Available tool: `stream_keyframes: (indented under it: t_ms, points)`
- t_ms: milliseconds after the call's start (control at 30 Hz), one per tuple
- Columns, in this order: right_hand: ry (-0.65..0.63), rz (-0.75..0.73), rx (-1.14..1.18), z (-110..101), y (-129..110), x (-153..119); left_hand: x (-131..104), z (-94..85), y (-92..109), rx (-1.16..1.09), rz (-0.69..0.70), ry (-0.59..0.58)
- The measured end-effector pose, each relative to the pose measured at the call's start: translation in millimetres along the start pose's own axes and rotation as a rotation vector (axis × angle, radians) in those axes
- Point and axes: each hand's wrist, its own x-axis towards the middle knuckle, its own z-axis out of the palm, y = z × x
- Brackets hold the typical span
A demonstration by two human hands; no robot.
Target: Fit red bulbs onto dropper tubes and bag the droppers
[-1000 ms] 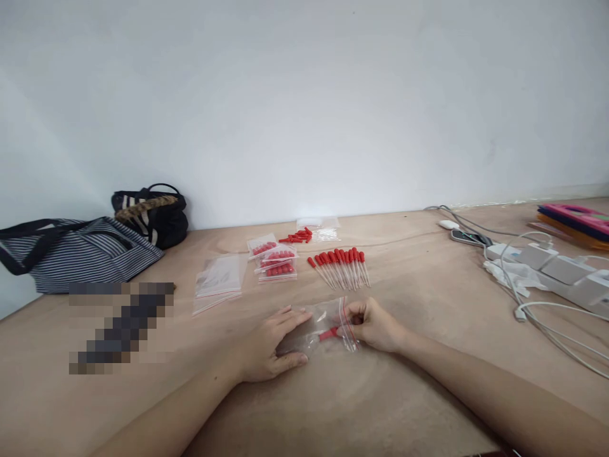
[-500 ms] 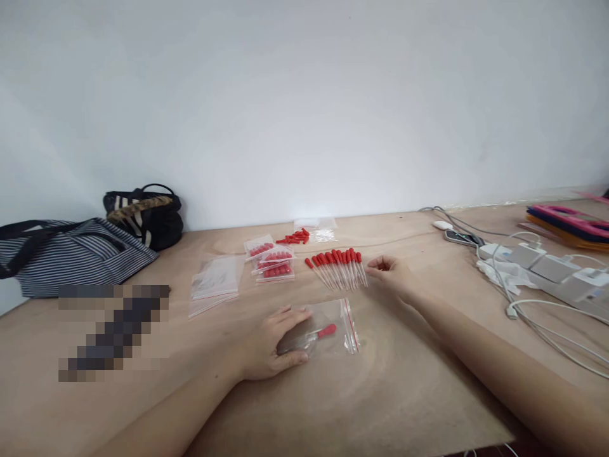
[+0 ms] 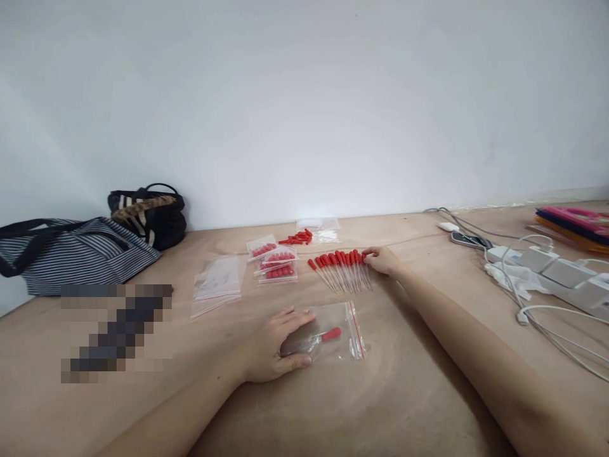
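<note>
My left hand (image 3: 280, 346) lies spread on a clear zip bag (image 3: 345, 317), pressing it to the table with thumb and fingers apart. Inside the bag is one dropper (image 3: 332, 334) with a red rubber bulb; its clear stem runs back toward my palm. Farther off, several red-bulbed droppers (image 3: 337, 259) lie side by side in a fanned row. At the right end of that row, the fingers of my right hand (image 3: 378, 260) are closed in a pinch on the bulb of the last dropper. Its bulb is partly covered by the fingertips.
Filled zip bags with red bulbs (image 3: 280, 271) lie left of the row, beside flat zip bags (image 3: 217, 279). Loose red pieces (image 3: 299, 237) sit behind. A striped bag (image 3: 80, 254) is at the left; a power strip (image 3: 561, 273) with cables is at the right.
My right hand has moved in from beside the row to the rightmost dropper and closed on its bulb. My left hand stays on the zip bag. The whole view has shifted slightly.
</note>
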Motion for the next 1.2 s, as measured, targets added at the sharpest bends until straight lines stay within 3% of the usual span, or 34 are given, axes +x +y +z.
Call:
stream_keyframes:
  t_ms: [233, 533, 700, 933, 1067, 1200]
  points:
    - [-0.102, 0.095, 0.215, -18.0, 12.0, -14.5, 0.3, 2.3, -3.9, 0.017, -0.017, -0.019]
    - [-0.201, 0.056, 0.602, -55.5, 28.1, -56.7, 0.8, 0.1, -2.0, 0.035, -0.014, -0.021]
    - [-0.310, 0.040, 0.796, -48.6, 25.8, -89.6, 1.8, 0.0, -0.8, 0.047, -0.050, -0.046]
    - [-0.422, 0.003, 0.828, -21.0, 6.1, -118.7, 0.9, 1.3, -1.4, 0.031, -0.046, -0.033]
    - [-0.401, -0.013, 0.791, -22.3, 2.2, -120.6, 1.3, 0.2, -0.2, 0.040, -0.056, -0.049]
    - [-0.277, -0.006, 0.766, -37.7, 9.3, -111.2, 1.7, 0.9, -1.1, 0.053, -0.042, -0.040]
